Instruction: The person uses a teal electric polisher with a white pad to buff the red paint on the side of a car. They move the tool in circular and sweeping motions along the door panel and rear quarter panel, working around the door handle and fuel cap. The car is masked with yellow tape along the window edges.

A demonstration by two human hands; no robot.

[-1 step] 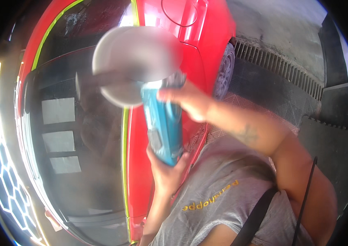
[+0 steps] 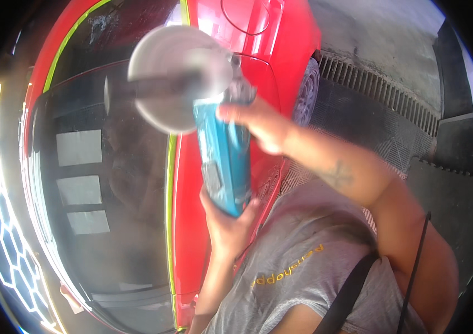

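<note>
I hold a teal power polisher (image 2: 224, 158) with a round whitish pad (image 2: 161, 50), which is blurred. My right hand (image 2: 261, 125) is wrapped round the polisher's body close to its head, thumb on the casing. Around the lower end of the body, my left hand (image 2: 228, 222) is closed. The pad hangs over the edge between a red car's dark glass (image 2: 130, 250) and its red body panel (image 2: 189, 245). Whether the pad touches the car I cannot tell. A dark, smeared bar (image 2: 155, 89) crosses the pad toward the left.
Yellow-green tape (image 2: 170, 222) lines the glass edge. Several pale rectangular reflections (image 2: 79, 147) show on the glass. A car wheel (image 2: 306, 94) and a slatted floor drain (image 2: 381, 86) lie to the right. Hexagonal lights (image 2: 0, 206) glow at the left.
The polisher and both hands have moved slightly up in the picture, away from me. My grip looks the same.
</note>
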